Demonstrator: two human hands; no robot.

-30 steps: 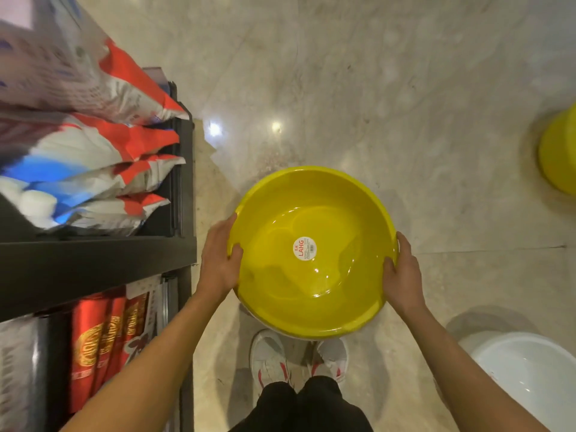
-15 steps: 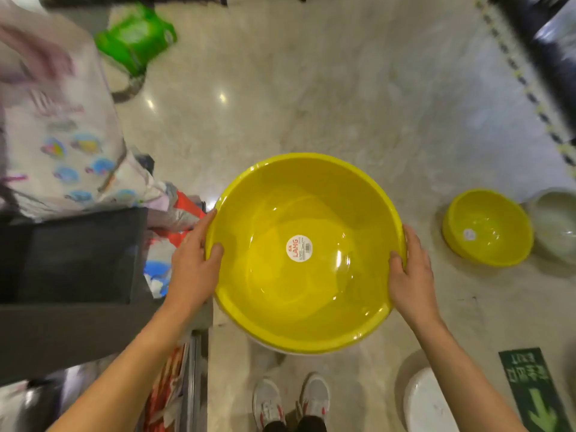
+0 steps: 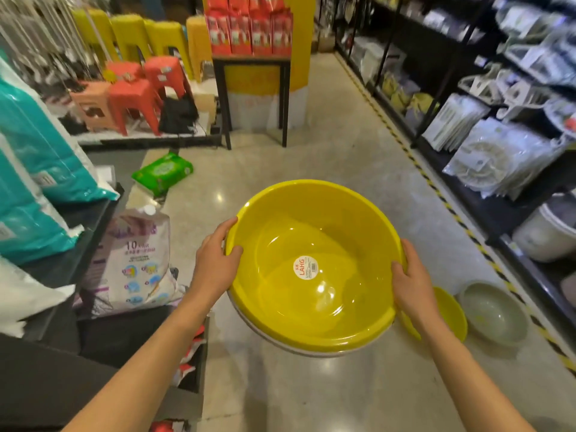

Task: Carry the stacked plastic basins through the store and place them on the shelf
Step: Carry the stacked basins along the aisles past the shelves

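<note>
The dark shelf (image 3: 486,194) runs along the right of the aisle, packed with bagged goods. Near the middle, held above the pale floor (image 3: 327,157), are the stacked basins (image 3: 311,275): a glossy bright yellow one on top with a round red-and-white sticker (image 3: 306,267) at its bottom, and a whitish rim showing beneath. The left hand (image 3: 215,263) clasps the left rim, the right hand (image 3: 411,282) the right rim, thumbs inside.
</note>
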